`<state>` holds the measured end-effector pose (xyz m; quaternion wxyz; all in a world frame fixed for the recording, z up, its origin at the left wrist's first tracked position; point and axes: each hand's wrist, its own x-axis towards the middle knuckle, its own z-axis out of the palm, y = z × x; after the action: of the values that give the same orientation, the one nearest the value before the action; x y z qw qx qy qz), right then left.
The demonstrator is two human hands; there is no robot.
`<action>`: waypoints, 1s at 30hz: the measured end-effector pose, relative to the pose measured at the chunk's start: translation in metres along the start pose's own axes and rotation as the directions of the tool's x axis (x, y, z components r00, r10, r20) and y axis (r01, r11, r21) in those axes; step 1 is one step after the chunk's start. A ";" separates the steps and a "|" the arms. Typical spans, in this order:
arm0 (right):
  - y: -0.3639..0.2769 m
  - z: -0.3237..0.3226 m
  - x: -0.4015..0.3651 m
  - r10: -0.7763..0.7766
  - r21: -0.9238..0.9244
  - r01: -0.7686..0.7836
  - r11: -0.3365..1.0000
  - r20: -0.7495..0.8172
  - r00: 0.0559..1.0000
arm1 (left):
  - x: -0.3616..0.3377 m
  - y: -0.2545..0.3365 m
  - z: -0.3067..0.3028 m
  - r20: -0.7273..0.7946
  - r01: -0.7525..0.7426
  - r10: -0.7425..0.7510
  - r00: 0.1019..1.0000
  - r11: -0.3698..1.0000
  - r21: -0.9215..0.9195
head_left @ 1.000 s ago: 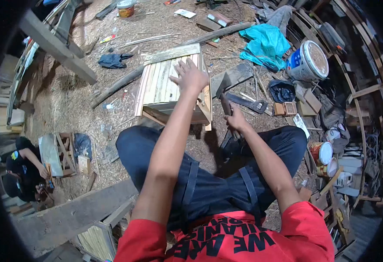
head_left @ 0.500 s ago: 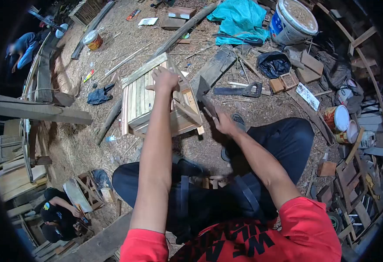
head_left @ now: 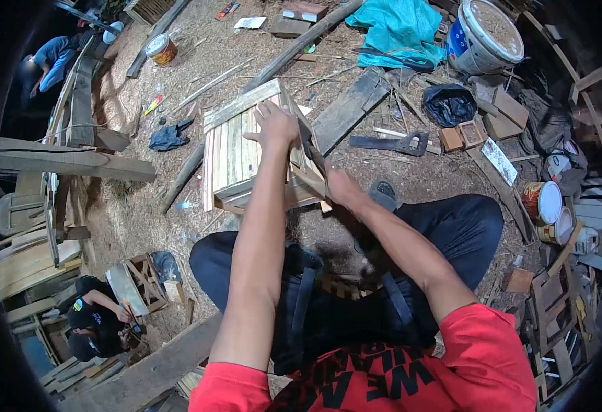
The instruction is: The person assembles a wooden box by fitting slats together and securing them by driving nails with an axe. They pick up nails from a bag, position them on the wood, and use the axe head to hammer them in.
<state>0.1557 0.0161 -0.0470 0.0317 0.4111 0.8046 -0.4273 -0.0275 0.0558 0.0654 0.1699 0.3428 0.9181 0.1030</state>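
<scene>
A box of pale wooden slats sits tilted in front of me, a thicker strip along its far edge. My left hand lies on its top near the right side, fingers and thumb spread. My right hand is closed round the handle of a dark, broad-bladed chopping knife. That blade is up against the box's right side, partly hidden behind my left hand and the box edge. A loose-looking slat slants across the open near side, just left of my right hand.
A handsaw lies on the shaving-covered ground beside a plank. Further out are a long pole, a teal sheet, a large bucket and paint cans. Two people crouch at the left.
My right hand has brought the knife left and in against the box's side; its blade stood apart from the box before. My left hand stays on the box top. The view has shifted slightly.
</scene>
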 end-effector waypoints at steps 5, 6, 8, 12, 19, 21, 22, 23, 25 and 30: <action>0.009 -0.010 -0.020 -0.067 -0.072 0.065 0.995 -0.034 0.997 | 0.031 -0.014 0.012 0.012 -0.029 0.029 1.000 0.999 -0.020; 0.014 -0.010 -0.016 -0.096 -0.054 0.091 0.994 -0.079 0.992 | 0.036 -0.015 0.010 0.017 -0.044 0.044 0.999 0.999 -0.024; 0.028 -0.001 -0.006 -0.151 -0.024 0.149 0.989 -0.156 0.976 | 0.050 -0.026 0.014 0.032 -0.060 0.061 0.998 0.998 -0.034; 0.024 -0.003 -0.014 -0.228 -0.028 0.226 0.974 -0.184 0.956 | 0.079 -0.033 -0.001 0.112 -0.115 0.118 0.987 0.993 -0.038; 0.003 0.011 -0.010 -0.206 -0.093 0.193 0.977 -0.156 0.966 | 0.082 -0.034 -0.013 0.083 -0.145 0.145 0.986 0.989 0.000; -0.007 0.000 -0.018 -0.131 -0.054 0.128 0.990 -0.057 0.990 | 0.069 -0.021 -0.038 0.238 -0.236 0.217 0.947 0.970 0.053; -0.008 -0.004 -0.007 -0.128 -0.059 0.125 0.990 -0.044 0.991 | 0.088 -0.027 -0.020 0.199 -0.198 0.175 0.964 0.974 0.106; -0.009 -0.004 0.004 -0.118 -0.057 0.116 0.992 -0.024 0.993 | 0.117 -0.043 0.020 0.168 -0.157 0.130 0.977 0.974 0.161; -0.020 -0.009 0.001 -0.088 -0.035 0.087 0.996 -0.027 0.996 | 0.118 -0.043 0.022 0.147 -0.104 0.083 0.986 0.984 0.145; -0.022 -0.013 -0.011 -0.077 -0.046 0.073 0.996 -0.080 0.994 | 0.156 -0.053 0.049 0.183 -0.152 0.101 0.978 0.946 0.288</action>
<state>0.1514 0.0115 -0.0195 -0.0086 0.3969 0.8290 -0.3938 -0.1505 0.1236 -0.0331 0.1846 0.4304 0.8818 -0.0556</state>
